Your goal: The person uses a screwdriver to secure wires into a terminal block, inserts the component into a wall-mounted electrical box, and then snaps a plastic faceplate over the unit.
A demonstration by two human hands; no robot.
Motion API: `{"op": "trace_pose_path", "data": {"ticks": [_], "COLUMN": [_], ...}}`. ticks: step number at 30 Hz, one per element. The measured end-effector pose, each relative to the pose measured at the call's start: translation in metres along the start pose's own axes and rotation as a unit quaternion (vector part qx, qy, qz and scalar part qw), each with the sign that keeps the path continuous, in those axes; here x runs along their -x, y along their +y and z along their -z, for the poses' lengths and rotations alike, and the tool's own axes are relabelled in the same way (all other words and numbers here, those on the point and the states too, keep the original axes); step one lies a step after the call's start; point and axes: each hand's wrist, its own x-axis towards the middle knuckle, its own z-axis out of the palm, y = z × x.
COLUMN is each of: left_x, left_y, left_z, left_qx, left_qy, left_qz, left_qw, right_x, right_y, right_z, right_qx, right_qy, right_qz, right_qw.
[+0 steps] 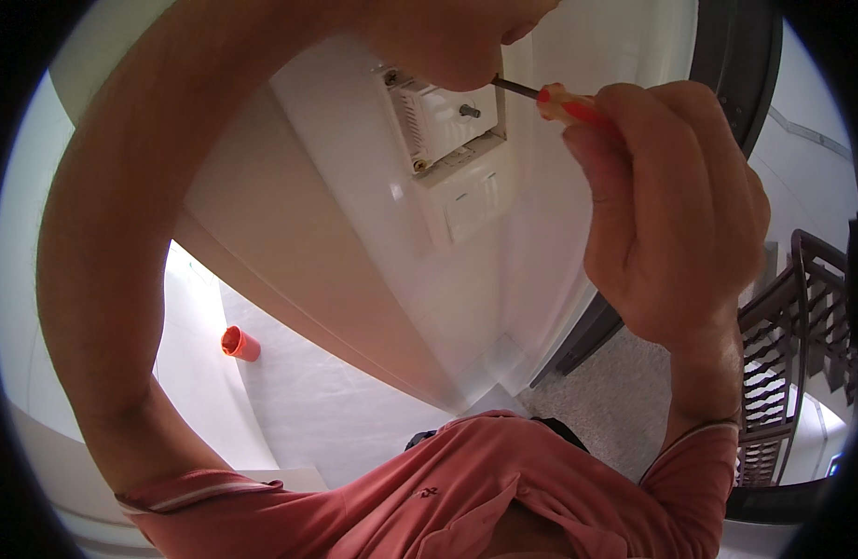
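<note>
My right hand [671,186] is closed around the orange-and-clear handle of a screwdriver [564,102]. Its thin metal shaft points left, toward the upper edge of a white wall control unit [447,116]. That unit has vent slots on one side, a short grey shaft [469,111] sticking out of its front, and brass-coloured screws at its corners. At the top, my left hand [438,37] lies over the unit's upper part, close to the screwdriver's tip. Most of its fingers are cut off by the picture's edge. The tip itself is hidden behind it.
Below the unit, a white switch plate [471,210] is set in the same wall. A dark door frame [732,65] rises at the right, with a dark stair railing [774,345] beyond. A red bin [241,344] stands on the pale floor at lower left.
</note>
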Motion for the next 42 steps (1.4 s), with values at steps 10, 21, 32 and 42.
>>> {"op": "trace_pose_path", "data": {"ticks": [10, 21, 32, 42], "left_x": [-0.016, -0.006, -0.017, -0.010], "left_y": [0.005, 0.013, 0.013, 0.010], "left_z": [0.008, 0.008, 0.019, 0.014], "left_qx": [0.008, -0.007, 0.023, -0.006], "left_qy": [-0.040, -0.038, -0.058, -0.007], "left_qz": [0.070, 0.050, 0.078, 0.013], "left_qw": [0.997, 0.998, 0.995, 1.000], "right_x": [-0.008, 0.013, 0.006, -0.001], "right_y": [-0.008, 0.017, 0.018, -0.004], "right_z": [0.010, -0.008, -0.013, -0.004], "right_qx": [0.007, -0.056, -0.059, -0.042], "right_qy": [-0.113, -0.034, 0.056, -0.013], "right_qz": [-0.172, 0.035, 0.084, -0.081], "right_qw": [0.979, 0.997, 0.993, 0.996]}}
